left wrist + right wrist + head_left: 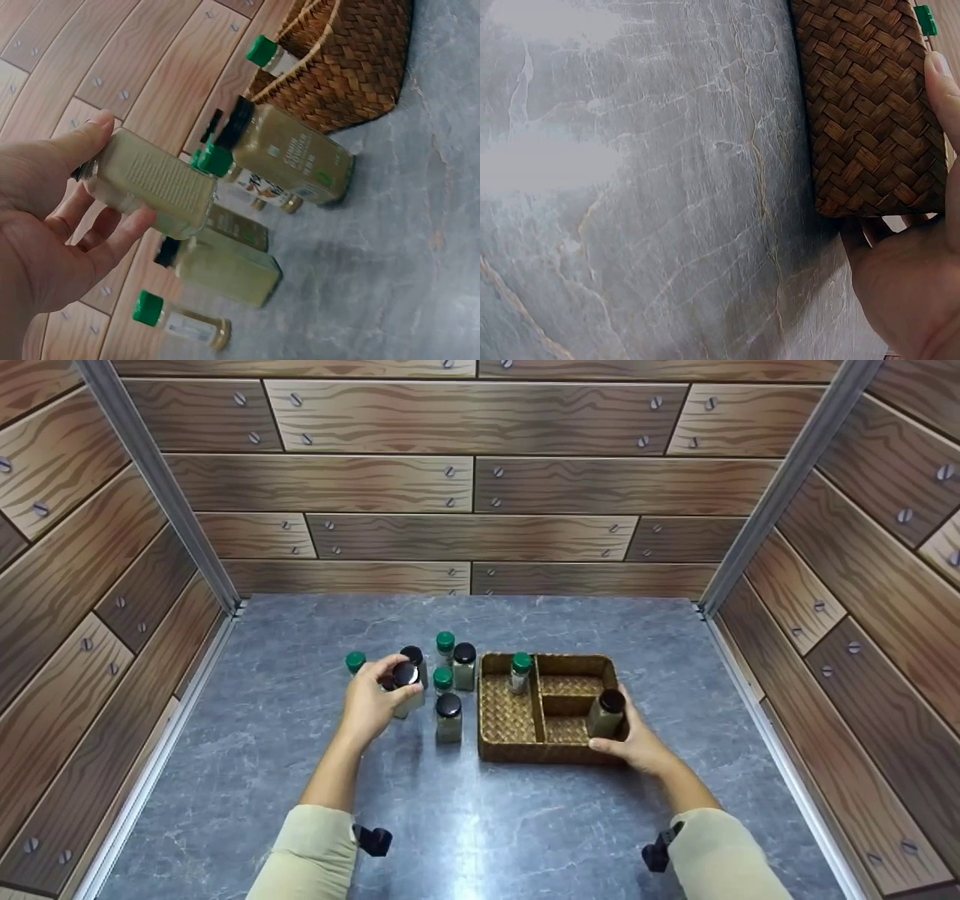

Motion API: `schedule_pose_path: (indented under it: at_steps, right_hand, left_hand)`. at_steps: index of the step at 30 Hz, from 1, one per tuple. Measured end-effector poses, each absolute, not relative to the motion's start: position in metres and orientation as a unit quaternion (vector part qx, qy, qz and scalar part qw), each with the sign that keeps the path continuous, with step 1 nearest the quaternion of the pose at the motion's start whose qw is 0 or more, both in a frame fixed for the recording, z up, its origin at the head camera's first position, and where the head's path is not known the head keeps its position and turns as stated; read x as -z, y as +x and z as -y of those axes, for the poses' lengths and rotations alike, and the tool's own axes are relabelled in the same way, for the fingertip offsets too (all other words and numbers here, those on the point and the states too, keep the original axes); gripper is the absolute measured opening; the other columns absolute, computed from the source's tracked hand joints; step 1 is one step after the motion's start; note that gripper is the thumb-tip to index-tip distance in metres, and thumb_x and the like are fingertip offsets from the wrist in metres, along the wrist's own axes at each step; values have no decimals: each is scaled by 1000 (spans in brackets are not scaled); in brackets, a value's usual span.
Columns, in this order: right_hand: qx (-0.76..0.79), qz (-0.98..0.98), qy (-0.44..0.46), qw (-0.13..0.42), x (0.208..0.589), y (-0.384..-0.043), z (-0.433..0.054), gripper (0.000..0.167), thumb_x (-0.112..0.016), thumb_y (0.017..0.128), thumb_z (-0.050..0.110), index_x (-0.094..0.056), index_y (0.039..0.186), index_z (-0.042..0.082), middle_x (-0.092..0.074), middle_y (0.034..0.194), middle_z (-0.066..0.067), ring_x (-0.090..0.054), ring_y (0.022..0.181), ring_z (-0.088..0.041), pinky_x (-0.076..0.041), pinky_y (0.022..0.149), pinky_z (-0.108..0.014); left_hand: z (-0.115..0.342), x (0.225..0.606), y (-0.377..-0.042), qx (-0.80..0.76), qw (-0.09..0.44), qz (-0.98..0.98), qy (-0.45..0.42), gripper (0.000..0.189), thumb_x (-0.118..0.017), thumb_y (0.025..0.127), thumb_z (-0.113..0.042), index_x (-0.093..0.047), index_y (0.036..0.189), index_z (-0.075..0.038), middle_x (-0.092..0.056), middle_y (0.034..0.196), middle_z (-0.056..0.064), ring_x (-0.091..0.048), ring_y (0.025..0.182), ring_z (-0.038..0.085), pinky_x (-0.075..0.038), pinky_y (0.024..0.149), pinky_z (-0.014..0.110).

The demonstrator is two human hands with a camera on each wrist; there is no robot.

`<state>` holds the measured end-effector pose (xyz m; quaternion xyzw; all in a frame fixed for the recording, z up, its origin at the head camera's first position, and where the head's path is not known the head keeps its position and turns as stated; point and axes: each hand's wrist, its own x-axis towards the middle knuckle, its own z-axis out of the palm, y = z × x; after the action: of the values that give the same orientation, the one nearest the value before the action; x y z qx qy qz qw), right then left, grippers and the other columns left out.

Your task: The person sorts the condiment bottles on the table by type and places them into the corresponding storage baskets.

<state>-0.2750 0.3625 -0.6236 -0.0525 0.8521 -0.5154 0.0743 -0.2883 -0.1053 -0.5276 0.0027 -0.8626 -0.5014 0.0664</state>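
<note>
My left hand (367,701) holds a black-lidded spice jar (157,180) above the table, thumb and fingers around its lid end. In the left wrist view the jar is tilted, with printed text on its side. My right hand (643,744) grips the front right corner of a brown woven basket (540,753), thumb at the front rim and fingers along the right side. Inside the basket, a green-capped jar (519,675) stands in the long left compartment. A black-lidded jar (604,718) stands in the front right compartment, close to my right hand.
Left of the basket stand several more jars, including a cumin powder jar (296,157) with a black lid and a small green-capped jar (445,645). Another green-capped jar (184,322) stands farther left. Wood-patterned walls (472,484) enclose the grey marbled table (465,840).
</note>
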Motion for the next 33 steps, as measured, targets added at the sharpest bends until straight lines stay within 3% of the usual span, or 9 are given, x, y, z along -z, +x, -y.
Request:
schedule_pose_path:
  at_steps: [5, 12, 19, 27, 33]
  right_hand:
    - [510, -855, -50, 78, 622, -275, -363, 132, -89, 88, 15, 12, 173, 7, -4, 178, -35, -11, 165, -56, -3, 136, -67]
    - [509, -856, -47, 81, 621, -274, -363, 134, -90, 87, 15, 11, 173, 10, -6, 178, -36, -13, 164, -57, -5, 136, -68]
    - [512, -854, -49, 82, 621, -274, -364, 133, -90, 87, 14, 11, 173, 8, -6, 179, -34, -11, 166, -55, -3, 136, -67]
    - [506, -857, -54, 79, 621, -275, -365, 133, -91, 87, 14, 11, 173, 6, -7, 178, -35, -15, 164, -57, -4, 135, -68]
    - [509, -855, -54, 82, 621, -276, -365, 133, -90, 87, 14, 12, 173, 7, -3, 179, -34, -12, 165, -57, -3, 135, -69]
  left_hand:
    - [97, 516, -290, 490, 78, 868, -4, 53, -93, 88, -20, -72, 136, -13, -69, 129, 18, -70, 122, 36, -59, 107, 51]
    - [81, 497, -290, 495, 82, 865, -3, 53, -93, 88, -25, -72, 136, -16, -71, 129, 13, -71, 114, 29, -61, 97, 45]
    - [62, 491, -293, 522, 103, 846, -33, 54, -95, 85, -19, -72, 133, -11, -73, 129, 17, -74, 121, 32, -62, 106, 44]
    - [40, 485, -295, 509, 96, 853, -56, 56, -95, 85, -23, -71, 134, -14, -74, 129, 12, -71, 123, 30, -57, 108, 50]
    - [27, 485, -299, 519, 111, 845, -63, 58, -96, 83, -20, -68, 134, -10, -77, 129, 14, -72, 123, 32, -57, 109, 49]
